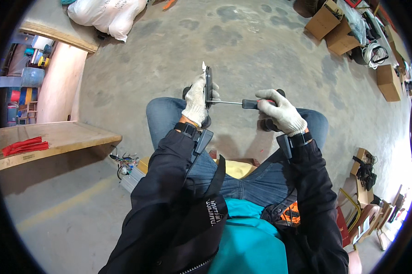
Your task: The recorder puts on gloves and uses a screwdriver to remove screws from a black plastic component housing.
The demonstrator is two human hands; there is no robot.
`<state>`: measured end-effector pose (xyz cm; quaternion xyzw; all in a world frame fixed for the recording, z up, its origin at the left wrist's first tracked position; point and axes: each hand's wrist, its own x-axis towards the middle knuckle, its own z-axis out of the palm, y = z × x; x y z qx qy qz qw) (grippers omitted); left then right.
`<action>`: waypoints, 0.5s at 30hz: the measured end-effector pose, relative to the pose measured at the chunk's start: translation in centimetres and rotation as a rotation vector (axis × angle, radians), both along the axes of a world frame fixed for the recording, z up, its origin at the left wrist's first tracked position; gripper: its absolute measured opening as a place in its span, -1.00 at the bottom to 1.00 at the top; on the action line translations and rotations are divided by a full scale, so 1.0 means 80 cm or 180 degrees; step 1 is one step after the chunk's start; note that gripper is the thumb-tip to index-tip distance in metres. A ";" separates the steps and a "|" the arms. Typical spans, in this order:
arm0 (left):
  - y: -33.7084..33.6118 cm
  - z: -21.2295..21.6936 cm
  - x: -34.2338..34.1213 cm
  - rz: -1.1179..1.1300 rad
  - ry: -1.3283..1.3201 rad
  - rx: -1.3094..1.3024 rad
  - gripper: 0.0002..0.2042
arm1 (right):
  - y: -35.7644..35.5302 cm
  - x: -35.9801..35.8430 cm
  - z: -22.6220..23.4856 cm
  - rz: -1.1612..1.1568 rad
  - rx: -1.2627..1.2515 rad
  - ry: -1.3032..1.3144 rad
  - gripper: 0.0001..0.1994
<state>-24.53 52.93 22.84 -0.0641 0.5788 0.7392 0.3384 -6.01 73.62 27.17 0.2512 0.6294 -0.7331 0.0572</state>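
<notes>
In a white knit glove, my left hand is closed around a thin, dark, oblong piece held upright and seen nearly edge-on. Its exact kind does not show. A pale scrap sticks up near its top end, too small to make out. My right hand, gloved alike, grips a screwdriver by its black and red handle. The shaft lies level and points left. Its tip meets the lower part of the dark piece, though whether it sits in a screw cannot be seen. Both hands are above my knees.
A wooden shelf on the left bears a red cloth. Beneath its right end lie tangled wires. A white sack rests at the far left. Cardboard boxes and a white cable coil line the right side.
</notes>
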 end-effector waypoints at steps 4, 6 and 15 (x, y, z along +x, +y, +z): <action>0.002 -0.002 0.000 0.0063 -0.0094 0.0029 -0.68 | 0.008 -0.003 0.010 0.0310 0.0398 -0.0780 -0.54; 0.003 -0.009 -0.005 -0.0010 -0.0108 -0.0020 -0.68 | 0.011 0.001 -0.010 0.0436 0.0424 -0.0752 -0.52; 0.001 -0.006 -0.007 -0.0098 0.0148 -0.0172 -0.65 | 0.005 0.002 -0.023 -0.0230 0.0062 0.0241 -0.53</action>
